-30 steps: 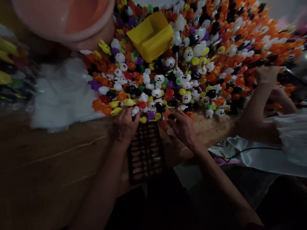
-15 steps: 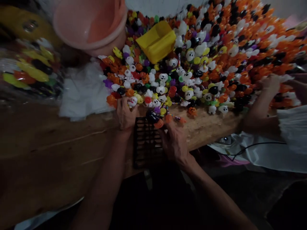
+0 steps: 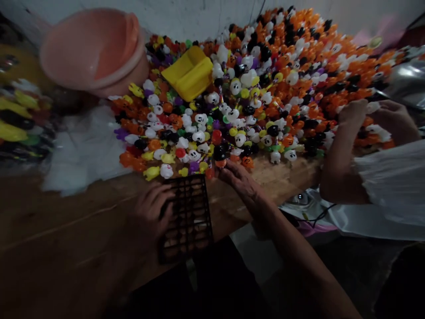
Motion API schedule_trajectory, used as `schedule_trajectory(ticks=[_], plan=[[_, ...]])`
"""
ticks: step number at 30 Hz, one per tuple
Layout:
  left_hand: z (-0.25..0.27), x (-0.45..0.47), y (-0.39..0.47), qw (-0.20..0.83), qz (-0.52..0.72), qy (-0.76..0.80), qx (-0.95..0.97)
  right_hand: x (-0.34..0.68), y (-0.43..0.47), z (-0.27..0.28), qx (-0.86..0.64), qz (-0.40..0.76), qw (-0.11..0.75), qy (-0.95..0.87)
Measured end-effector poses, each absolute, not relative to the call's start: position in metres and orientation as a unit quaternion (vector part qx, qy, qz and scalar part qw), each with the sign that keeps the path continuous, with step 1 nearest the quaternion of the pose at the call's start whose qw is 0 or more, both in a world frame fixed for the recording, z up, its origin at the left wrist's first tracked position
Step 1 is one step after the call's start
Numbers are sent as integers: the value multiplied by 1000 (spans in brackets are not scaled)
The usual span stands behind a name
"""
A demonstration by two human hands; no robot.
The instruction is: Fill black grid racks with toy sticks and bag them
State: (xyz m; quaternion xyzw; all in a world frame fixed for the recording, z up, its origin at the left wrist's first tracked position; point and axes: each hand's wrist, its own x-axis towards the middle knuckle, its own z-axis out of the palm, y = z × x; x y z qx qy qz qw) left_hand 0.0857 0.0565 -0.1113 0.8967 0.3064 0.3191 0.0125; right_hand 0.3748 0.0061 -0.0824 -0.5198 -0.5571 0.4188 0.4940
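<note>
My right hand (image 3: pixel 242 181) is closed on a small toy figure with a round black top and an orange lower part (image 3: pixel 220 155), held upright at the front edge of a heap of small plastic toys (image 3: pixel 199 133). My left hand (image 3: pixel 154 208), blurred, has its fingers apart over the left edge of a black grid tray (image 3: pixel 186 217). No toy shows in that hand. The tray lies at the table's front edge. White, yellow, orange and purple toys, some with ghost faces, lie just beyond it, including a white one (image 3: pixel 166 171).
A yellow scoop-like container (image 3: pixel 191 75) lies on the heap. Behind it on the left stands a pink basin (image 3: pixel 89 86). Clear plastic bags (image 3: pixel 79 146) lie on the wooden table (image 3: pixel 59 221). At right, another person's hands (image 3: pixel 355 117) hold something whitish.
The view has shifted right. My left hand has come back from the toys at the heap's edge to the tray. My right hand has carried the black-and-orange toy away from over the tray, rightward.
</note>
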Motion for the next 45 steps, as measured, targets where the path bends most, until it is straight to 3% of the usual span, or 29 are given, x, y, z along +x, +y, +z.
schedule_trajectory(ticks=[9, 16, 24, 27, 31, 36, 41, 45], plan=[[-125, 142, -13, -30, 286, 436, 853, 395, 26, -99, -440, 576, 519, -453], [-125, 162, -6, -34, 307, 430, 848, 394, 7, -92, -444, 583, 572, -369], [-127, 143, 1, 73, 357, 396, 843, 382, -10, -80, -435, 593, 537, -412], [-124, 129, 12, 137, 404, 430, 795, 364, -12, -80, -488, 546, 511, -450], [-125, 110, 35, 196, 372, 499, 758, 330, -10, -87, -561, 420, 484, -524], [-128, 114, 53, 173, 344, 457, 802, 309, 1, -99, -629, 273, 441, -579], [-128, 129, 55, 140, 319, 449, 822, 313, 6, -102, -680, 216, 342, -611], [-129, 128, 52, 146, 337, 441, 819, 314, 6, -101, -706, 195, 330, -595]])
